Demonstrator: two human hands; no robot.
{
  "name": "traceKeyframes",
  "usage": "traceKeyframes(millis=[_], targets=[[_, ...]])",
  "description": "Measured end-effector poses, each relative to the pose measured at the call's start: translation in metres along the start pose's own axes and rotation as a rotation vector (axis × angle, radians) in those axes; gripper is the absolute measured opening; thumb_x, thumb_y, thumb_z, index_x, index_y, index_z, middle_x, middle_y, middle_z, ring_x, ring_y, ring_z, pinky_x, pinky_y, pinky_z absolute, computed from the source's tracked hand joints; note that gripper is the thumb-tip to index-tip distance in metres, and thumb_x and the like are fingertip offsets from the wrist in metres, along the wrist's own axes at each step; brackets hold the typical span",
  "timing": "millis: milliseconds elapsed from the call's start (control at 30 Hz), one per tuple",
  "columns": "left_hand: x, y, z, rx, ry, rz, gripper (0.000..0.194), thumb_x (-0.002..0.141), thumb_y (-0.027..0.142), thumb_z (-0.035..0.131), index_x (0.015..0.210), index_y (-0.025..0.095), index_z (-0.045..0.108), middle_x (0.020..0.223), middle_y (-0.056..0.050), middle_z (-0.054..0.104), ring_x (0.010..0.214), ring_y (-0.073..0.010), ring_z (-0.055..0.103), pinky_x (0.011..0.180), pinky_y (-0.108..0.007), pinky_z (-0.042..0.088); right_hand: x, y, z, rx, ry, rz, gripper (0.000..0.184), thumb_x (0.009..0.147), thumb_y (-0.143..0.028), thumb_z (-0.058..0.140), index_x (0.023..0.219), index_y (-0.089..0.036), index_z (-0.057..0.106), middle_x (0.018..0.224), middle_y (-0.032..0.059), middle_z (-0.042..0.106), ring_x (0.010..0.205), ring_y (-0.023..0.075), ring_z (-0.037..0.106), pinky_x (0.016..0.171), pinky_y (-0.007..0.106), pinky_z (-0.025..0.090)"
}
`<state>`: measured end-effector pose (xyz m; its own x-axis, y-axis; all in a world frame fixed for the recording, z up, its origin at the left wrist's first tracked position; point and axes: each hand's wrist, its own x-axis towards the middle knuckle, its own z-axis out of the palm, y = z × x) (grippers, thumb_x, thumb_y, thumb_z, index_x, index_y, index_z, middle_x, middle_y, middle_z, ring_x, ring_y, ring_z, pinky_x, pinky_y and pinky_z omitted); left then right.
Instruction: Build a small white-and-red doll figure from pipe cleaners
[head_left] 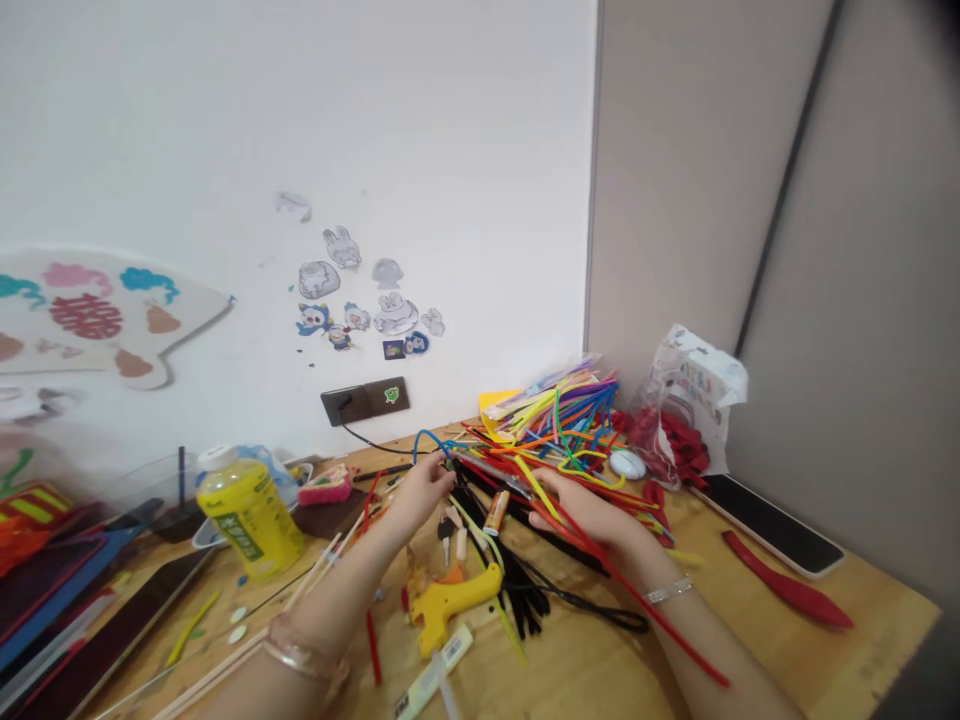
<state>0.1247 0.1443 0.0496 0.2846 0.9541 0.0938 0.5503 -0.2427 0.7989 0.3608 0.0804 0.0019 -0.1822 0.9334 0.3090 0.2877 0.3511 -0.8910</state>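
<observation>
My left hand is pinched on the end of a blue pipe cleaner that loops up above the fingers. My right hand lies over a heap of coloured pipe cleaners, fingers curled round a long red one that runs along my forearm toward me. Between the hands lie black pipe cleaners and a small orange tube. A yellow glue gun rests just in front of my left wrist.
A yellow bottle stands at the left near several wooden sticks. At the right sit a bag of red balloons, a white mouse, a black tablet and a red tool. A wall socket is behind.
</observation>
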Motion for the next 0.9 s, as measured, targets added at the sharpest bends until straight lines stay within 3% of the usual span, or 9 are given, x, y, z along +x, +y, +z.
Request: traceKeyframes(millis=[133, 267, 467, 633, 900], targets=[[-0.002, 0.005, -0.015, -0.033, 0.023, 0.069, 0.022, 0.086, 0.027, 0.053, 0.104, 0.015, 0.056, 0.083, -0.001, 0.062, 0.070, -0.0137, 0.059, 0.064, -0.031, 0.049, -0.002, -0.007, -0.005, -0.149, -0.108, -0.042, 0.041, 0.068, -0.031, 0.070, 0.105, -0.019, 0.057, 0.097, 0.0039, 0.066, 0.086, 0.0202, 0.061, 0.084, 0.039, 0.048], [-0.006, 0.015, -0.025, -0.069, 0.023, 0.139, 0.024, 0.079, 0.022, 0.054, 0.102, 0.016, 0.059, 0.056, 0.007, 0.049, 0.055, -0.0125, 0.050, 0.056, -0.025, 0.039, 0.002, -0.014, -0.009, -0.183, -0.145, -0.075, 0.035, 0.071, -0.028, 0.066, 0.103, -0.017, 0.058, 0.098, 0.0047, 0.066, 0.091, 0.0217, 0.059, 0.087, 0.039, 0.046], [-0.008, 0.027, -0.030, -0.079, -0.065, 0.192, 0.025, 0.068, 0.025, 0.060, 0.091, 0.016, 0.065, 0.055, 0.005, 0.052, 0.055, -0.0131, 0.047, 0.055, -0.024, 0.036, 0.003, -0.024, -0.013, -0.196, -0.206, -0.112, 0.025, 0.072, -0.031, 0.065, 0.094, -0.018, 0.061, 0.095, 0.0033, 0.066, 0.091, 0.0220, 0.059, 0.087, 0.037, 0.046], [-0.010, 0.035, -0.030, -0.060, -0.162, 0.180, 0.044, 0.063, 0.019, 0.062, 0.107, 0.016, 0.063, 0.051, 0.007, 0.051, 0.050, -0.0121, 0.046, 0.049, -0.022, 0.034, 0.001, -0.025, -0.014, -0.217, -0.219, -0.096, 0.026, 0.073, -0.033, 0.063, 0.095, -0.019, 0.062, 0.093, 0.0030, 0.066, 0.090, 0.0228, 0.059, 0.086, 0.039, 0.047], [-0.011, 0.038, -0.031, -0.087, -0.178, 0.142, 0.063, 0.063, 0.019, 0.063, 0.125, 0.014, 0.050, 0.048, 0.009, 0.048, 0.046, -0.0103, 0.045, 0.045, -0.021, 0.036, -0.003, -0.032, -0.016, -0.243, -0.254, -0.082, 0.023, 0.073, -0.031, 0.062, 0.093, -0.019, 0.061, 0.089, 0.0015, 0.066, 0.090, 0.0241, 0.059, 0.087, 0.040, 0.046]])
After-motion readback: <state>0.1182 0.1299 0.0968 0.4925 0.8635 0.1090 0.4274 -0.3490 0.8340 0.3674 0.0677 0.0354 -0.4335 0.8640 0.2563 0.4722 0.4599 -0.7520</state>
